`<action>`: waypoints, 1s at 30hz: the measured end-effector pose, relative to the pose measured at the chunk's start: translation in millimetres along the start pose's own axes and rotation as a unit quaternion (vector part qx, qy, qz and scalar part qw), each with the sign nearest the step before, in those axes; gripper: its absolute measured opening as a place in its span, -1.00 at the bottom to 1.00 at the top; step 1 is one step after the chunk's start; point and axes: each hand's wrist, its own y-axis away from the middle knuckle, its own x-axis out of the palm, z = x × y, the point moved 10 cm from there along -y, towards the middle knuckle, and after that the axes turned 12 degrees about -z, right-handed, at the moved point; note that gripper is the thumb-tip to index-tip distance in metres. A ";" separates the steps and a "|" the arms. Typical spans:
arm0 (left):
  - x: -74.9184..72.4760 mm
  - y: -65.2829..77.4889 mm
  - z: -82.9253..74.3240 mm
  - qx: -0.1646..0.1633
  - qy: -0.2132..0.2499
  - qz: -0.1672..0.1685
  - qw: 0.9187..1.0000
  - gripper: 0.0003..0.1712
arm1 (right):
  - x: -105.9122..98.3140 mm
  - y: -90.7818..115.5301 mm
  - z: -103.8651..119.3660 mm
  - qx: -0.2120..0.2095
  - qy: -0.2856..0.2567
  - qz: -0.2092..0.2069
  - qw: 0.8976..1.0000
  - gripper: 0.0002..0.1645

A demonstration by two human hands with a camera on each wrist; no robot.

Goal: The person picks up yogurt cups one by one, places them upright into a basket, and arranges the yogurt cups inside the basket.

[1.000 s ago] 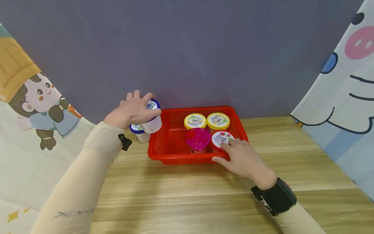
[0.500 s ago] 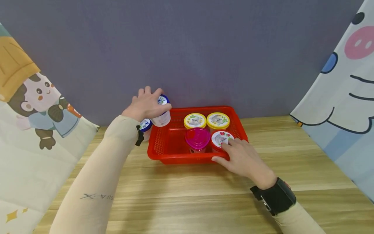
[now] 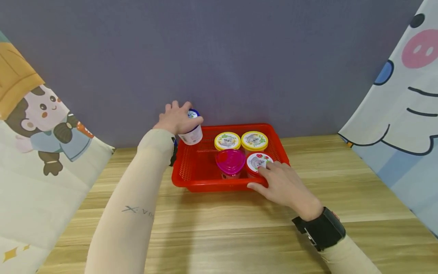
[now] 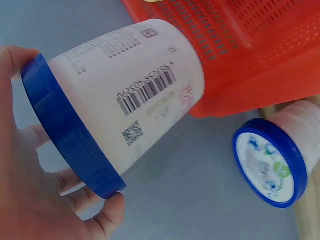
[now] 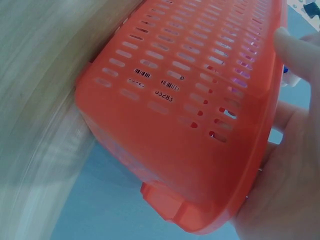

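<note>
My left hand grips a paper tub by its blue lid. In the head view, this tub hangs over the back left corner of the red plastic basket. A second blue-lidded tub stands outside the basket, mostly hidden behind my left wrist in the head view. At the basket's front right, my right hand holds the rim, thumb outside and fingers inside. Those fingers touch the red-lidded tub.
Inside the basket stand two yellow-lidded tubs and a cup with a magenta lid. The wooden table runs in front, with a grey backdrop behind. Printed cloths hang at both sides.
My left hand has carried the blue-lidded tub right and slightly up, from the basket's left side to over its back left corner. My right hand has stayed in place.
</note>
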 end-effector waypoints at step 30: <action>80.9 -6.5 -7.3 0.015 -0.025 0.061 0.998 -0.10 | 1.3 -2.0 -0.3 -0.009 0.003 0.002 1.000 -0.24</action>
